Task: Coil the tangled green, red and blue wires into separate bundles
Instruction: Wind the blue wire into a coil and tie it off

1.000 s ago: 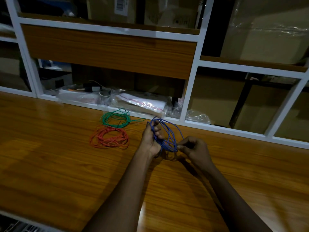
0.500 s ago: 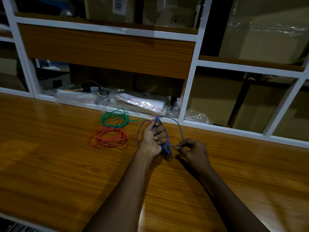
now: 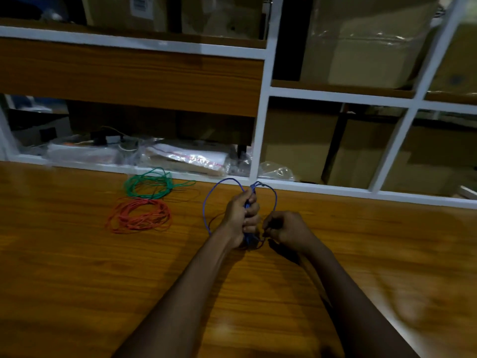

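Observation:
A green wire coil (image 3: 149, 183) lies on the wooden table near the shelf edge, with a loose end trailing right. Just in front of it lies a red wire coil (image 3: 140, 215). My left hand (image 3: 241, 218) grips the blue wire (image 3: 206, 205) as a squeezed bundle, with one loop arching out to the left and another over the top to the right. My right hand (image 3: 286, 229) sits close beside it, fingers curled, pinching a strand of the blue wire near the bundle's lower end.
The wooden table (image 3: 77, 280) stretches left and toward me. A white-framed shelf unit (image 3: 260, 125) stands right behind the wires, holding plastic bags (image 3: 188, 158) and cardboard boxes (image 3: 296, 143).
The open blue loops have been squeezed into a narrow bundle inside my left fist. My right hand has drawn a strand down and closer to the left hand. Green and red coils stayed put.

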